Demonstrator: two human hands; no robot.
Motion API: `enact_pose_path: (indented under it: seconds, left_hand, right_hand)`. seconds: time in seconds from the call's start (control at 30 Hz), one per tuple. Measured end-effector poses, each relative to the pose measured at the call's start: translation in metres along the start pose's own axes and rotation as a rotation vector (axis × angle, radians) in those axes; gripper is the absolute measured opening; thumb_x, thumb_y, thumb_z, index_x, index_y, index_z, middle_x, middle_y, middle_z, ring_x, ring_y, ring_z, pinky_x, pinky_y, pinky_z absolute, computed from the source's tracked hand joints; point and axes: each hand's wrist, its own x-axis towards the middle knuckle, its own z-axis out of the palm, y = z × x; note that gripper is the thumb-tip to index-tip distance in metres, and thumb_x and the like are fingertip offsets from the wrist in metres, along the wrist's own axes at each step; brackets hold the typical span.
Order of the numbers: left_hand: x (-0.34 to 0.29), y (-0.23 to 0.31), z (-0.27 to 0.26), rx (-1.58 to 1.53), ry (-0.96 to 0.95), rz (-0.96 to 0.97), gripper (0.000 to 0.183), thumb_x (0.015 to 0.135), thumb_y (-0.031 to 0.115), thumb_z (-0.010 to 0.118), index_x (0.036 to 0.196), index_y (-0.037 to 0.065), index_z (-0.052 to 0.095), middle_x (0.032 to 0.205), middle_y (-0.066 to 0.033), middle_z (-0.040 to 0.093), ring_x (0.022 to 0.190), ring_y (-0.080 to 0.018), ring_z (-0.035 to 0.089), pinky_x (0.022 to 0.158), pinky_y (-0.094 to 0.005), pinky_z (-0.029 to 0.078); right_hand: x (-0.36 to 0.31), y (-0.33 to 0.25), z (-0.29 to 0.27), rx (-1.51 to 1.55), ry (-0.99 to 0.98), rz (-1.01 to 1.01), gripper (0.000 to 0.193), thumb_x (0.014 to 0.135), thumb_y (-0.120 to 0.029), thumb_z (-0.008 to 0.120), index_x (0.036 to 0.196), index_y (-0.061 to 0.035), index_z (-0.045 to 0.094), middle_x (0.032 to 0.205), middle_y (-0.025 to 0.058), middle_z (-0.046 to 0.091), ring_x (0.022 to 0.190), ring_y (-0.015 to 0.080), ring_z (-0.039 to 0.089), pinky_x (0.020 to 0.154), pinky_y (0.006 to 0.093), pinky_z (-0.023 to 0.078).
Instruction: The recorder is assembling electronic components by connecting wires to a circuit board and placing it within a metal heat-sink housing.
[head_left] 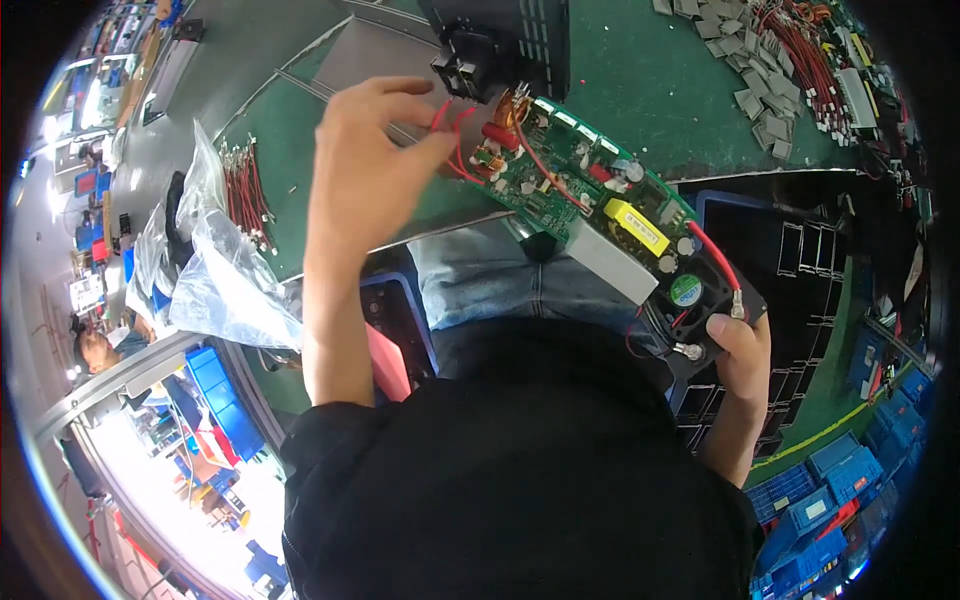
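A green circuit board (540, 170) lies slantwise in front of me, crowded with parts: a yellow transformer (637, 228), a grey metal heat sink (611, 262) and thick red leads. At its near right end sits a black end plate with a fan (686, 291). My right hand (742, 350) grips that plate, thumb on top beside a red lead's metal terminal. At the board's far left end, my left hand (375, 150) has thumb and fingers bent around thin red wires (460, 145). Just beyond the wires stands a black housing (500, 50) with a socket block; the exact fingertip contact is partly hidden.
Grey flat pieces (765, 95) and bundled red wires (800, 60) lie at the bench's far right. Another wire bundle (247, 190) and clear plastic bags (215, 270) are at left. Blue bins (830, 490) stand lower right. A person (100, 345) is at far left.
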Motion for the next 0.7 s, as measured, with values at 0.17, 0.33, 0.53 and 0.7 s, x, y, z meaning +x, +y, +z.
enact_pose_path:
  seconds: [0.17,0.33,0.53,0.7]
  left_hand:
    - [0.016,-0.020,-0.016,0.280,0.062,0.109,0.040,0.073,0.031,0.083,0.105,0.009,0.076,0.127,-0.0170,0.064,0.122,-0.0406,0.052,0.104,-0.0442,0.042]
    - [0.039,-0.091,-0.032,0.085,0.557,-0.269,0.056,0.086,0.044,0.071,0.119,-0.002,0.065,0.122,-0.0240,0.064,0.119,-0.0440,0.055,0.102,-0.0477,0.041]
    - [0.038,-0.105,-0.007,0.031,0.313,-0.523,0.055,0.093,0.038,0.056,0.108,-0.014,0.056,0.111,-0.0409,0.058,0.111,-0.0531,0.053,0.096,-0.0518,0.041]
    - [0.032,-0.128,-0.014,0.118,0.332,-0.460,0.054,0.092,0.038,0.058,0.104,-0.015,0.055,0.107,-0.0386,0.061,0.107,-0.0531,0.056,0.093,-0.0513,0.042]
  right_hand:
    - [0.001,-0.007,0.002,-0.046,-0.020,-0.001,0.056,0.076,-0.017,0.071,0.125,0.0070,0.061,0.106,0.0079,0.071,0.093,0.0145,0.067,0.086,0.0286,0.052]
    - [-0.002,-0.014,0.007,-0.088,-0.023,-0.003,0.057,0.076,-0.019,0.072,0.125,0.0080,0.060,0.104,0.0072,0.071,0.092,0.0134,0.066,0.085,0.0275,0.052]
    - [0.000,-0.034,0.018,-0.246,-0.062,0.000,0.052,0.075,-0.020,0.074,0.117,0.0090,0.065,0.096,0.0056,0.071,0.084,0.0104,0.065,0.076,0.0243,0.052]
    - [0.013,-0.049,0.023,-0.282,-0.026,0.004,0.044,0.075,-0.015,0.073,0.113,0.0068,0.067,0.089,0.0006,0.068,0.078,0.0070,0.060,0.070,0.0228,0.048]
